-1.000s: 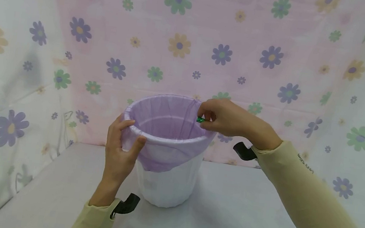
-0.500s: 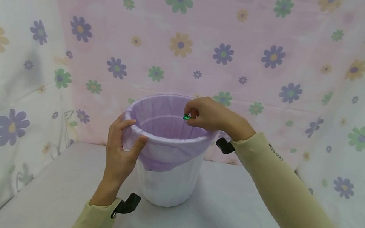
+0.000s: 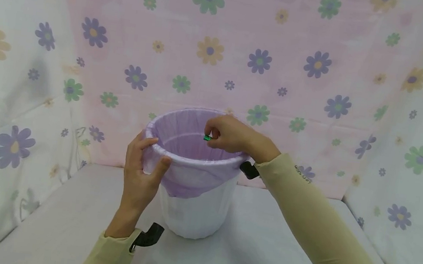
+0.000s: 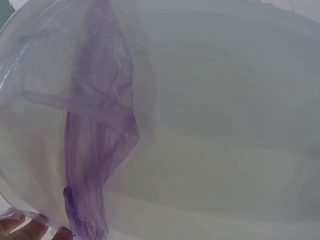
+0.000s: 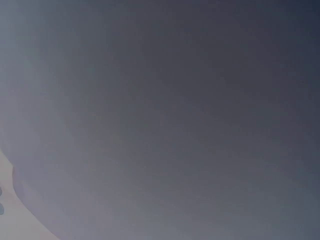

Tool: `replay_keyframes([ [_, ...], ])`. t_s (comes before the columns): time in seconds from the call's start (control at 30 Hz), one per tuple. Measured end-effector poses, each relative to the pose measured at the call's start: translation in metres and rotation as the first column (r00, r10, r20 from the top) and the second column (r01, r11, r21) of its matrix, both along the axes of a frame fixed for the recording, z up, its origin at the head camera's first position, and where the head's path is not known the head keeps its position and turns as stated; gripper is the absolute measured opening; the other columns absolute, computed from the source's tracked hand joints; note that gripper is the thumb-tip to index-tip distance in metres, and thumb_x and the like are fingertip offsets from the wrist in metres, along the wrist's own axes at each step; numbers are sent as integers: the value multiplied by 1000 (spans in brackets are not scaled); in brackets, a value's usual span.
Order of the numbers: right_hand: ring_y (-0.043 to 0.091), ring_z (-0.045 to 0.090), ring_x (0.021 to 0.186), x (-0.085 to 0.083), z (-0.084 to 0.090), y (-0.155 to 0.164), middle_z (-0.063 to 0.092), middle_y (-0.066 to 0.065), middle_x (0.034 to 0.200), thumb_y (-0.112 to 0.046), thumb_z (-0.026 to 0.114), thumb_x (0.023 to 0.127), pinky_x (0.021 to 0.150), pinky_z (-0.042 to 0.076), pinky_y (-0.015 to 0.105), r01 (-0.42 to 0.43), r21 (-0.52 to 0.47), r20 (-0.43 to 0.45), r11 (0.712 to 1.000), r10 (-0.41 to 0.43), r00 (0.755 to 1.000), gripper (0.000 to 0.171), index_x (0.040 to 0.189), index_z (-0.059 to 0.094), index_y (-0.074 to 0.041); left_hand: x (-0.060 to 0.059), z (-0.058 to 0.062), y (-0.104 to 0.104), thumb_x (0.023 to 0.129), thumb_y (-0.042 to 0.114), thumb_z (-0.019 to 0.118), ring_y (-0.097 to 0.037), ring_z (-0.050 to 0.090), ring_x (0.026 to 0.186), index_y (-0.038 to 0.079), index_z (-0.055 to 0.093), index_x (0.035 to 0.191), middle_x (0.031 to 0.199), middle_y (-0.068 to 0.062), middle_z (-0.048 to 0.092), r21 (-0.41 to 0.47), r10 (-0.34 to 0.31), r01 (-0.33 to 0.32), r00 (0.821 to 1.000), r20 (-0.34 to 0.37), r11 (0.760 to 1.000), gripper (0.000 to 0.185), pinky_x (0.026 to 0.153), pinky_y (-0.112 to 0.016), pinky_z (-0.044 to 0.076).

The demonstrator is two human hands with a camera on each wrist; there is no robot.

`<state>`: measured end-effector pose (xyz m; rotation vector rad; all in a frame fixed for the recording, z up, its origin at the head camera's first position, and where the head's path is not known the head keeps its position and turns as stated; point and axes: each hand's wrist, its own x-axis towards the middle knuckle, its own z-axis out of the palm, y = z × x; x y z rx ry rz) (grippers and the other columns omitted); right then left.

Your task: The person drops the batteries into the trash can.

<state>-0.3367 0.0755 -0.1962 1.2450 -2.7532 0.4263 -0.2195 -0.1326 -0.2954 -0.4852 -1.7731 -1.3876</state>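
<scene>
A white trash can (image 3: 194, 218) stands upright in the head view, lined with a purple plastic bag (image 3: 198, 174) folded down over its rim. My left hand (image 3: 142, 180) holds the can's left side, fingers over the rim and thumb against the bag outside. In the left wrist view, fingertips (image 4: 30, 230) show at the lower left beside the hanging bag edge (image 4: 100, 130). Over the can's mouth, my right hand (image 3: 232, 134) pinches a small shiny green piece (image 3: 207, 138) between thumb and fingers. What kind of thing it is, I cannot tell. A blurred grey surface (image 5: 165, 120) fills most of the right wrist view.
The can stands on a white-covered table (image 3: 269, 244). A pink flowered curtain (image 3: 223, 32) hangs behind it, with white flowered curtains at the left (image 3: 6, 93) and right (image 3: 419, 184). Dark wrist-worn cameras jut from both sleeves.
My right hand has moved left with the green piece, from the can's right rim to over its mouth, and dipped slightly. The left hand keeps its place on the rim.
</scene>
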Motion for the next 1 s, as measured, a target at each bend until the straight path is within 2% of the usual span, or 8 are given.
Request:
replay_keyframes([
  [0.5,16,54,79,1,-5,-1,59,1,83,-17,70,85,76,45,30,14,30,-14,999,-14,1000,17,99,66,-8,2,1,0,83,4,68,-34,36,128,-4,49,123,143,-26,33,5,5,-5,1000,13,1000,45,98,-64,34],
  [1.0,16,55,81,0,-6,0,61,2,84,-18,70,86,77,45,30,30,31,-36,999,-28,999,20,101,66,-6,2,1,2,83,5,69,-33,37,126,-3,50,121,143,-25,34,1,9,-9,1000,-17,1000,43,96,-64,36],
])
